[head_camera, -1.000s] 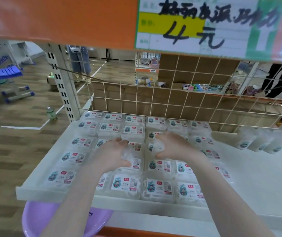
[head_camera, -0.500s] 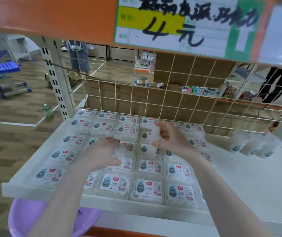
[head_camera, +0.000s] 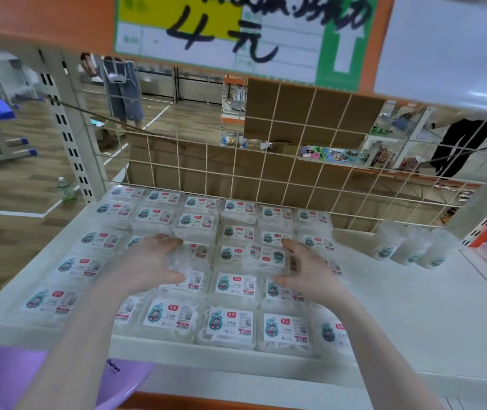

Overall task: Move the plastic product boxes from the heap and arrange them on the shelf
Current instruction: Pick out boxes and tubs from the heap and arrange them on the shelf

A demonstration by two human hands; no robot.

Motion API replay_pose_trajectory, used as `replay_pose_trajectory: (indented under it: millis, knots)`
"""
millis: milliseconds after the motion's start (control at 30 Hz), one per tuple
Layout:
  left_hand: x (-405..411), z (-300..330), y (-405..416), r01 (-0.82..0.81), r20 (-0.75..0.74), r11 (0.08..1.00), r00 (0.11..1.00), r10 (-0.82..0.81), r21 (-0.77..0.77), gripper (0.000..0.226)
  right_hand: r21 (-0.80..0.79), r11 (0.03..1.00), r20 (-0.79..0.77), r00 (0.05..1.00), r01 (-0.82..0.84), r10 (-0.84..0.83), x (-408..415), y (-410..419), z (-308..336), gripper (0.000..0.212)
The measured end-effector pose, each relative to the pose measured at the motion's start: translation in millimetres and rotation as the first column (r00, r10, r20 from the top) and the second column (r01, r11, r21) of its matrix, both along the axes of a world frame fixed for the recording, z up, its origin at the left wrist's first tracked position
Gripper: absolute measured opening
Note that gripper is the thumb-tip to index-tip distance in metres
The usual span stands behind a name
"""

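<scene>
While rows of boxes [head_camera: 227,322] fill the shelf [head_camera: 413,306], left hand [head_camera: 150,261] grips one clear box [head_camera: 183,263]. Right hand [head_camera: 304,270] grips another, label reversed [head_camera: 266,255].

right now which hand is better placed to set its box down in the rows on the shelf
Right, probably. The right hand grips a box lying flat, label up though turned round, just over the rows on the shelf. The left hand clutches its clear box with no label showing.

White shelf [head_camera: 431,329], rows of labelled plastic boxes [head_camera: 230,324] flat, three tubs [head_camera: 407,247] far right
</scene>
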State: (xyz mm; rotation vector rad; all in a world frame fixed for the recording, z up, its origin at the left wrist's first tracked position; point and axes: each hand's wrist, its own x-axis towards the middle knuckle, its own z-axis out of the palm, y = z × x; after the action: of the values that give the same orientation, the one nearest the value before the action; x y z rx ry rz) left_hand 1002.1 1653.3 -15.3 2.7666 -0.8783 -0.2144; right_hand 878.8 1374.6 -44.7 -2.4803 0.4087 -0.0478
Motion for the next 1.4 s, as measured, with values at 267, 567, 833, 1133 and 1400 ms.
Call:
replay_pose_trajectory:
  millis: [267, 567, 833, 1133, 1400]
  knots:
    - [0, -2, -3, 0.011, 0.029, 1.0, 1.0, -0.011, 0.025, 0.075, -0.277, 0.955, -0.073, 0.993, -0.108, 0.091, 1, 10, 16, 0.076]
    - [3, 1, -1, 0.018, 0.011, 0.999, 1.0, -0.019, 0.047, 0.074, -0.525, 0.529, -0.444, 0.745, -0.667, 0.498, 30, 5, 71, 0.102]
    - [3, 2, 0, 0.027, 0.029, 0.998, 0.999, -0.028, 0.057, 0.077, -0.407, 0.45, -0.629, 0.601, -0.795, 0.493, 63, 14, 69, 0.103]
    - [3, 1, 1, 0.02, 0.012, 0.999, 1.0, -0.021, 0.032, 0.073, -0.412, 0.771, -0.249, 0.874, -0.486, 0.418, 47, 17, 61, 0.084]
    - [2, -6, 3, 0.006, -0.007, 1.0, 1.0, -0.006, 0.0, 0.076, -0.402, 0.888, -0.2, 0.968, -0.224, 0.154, 21, 35, 33, 0.086]
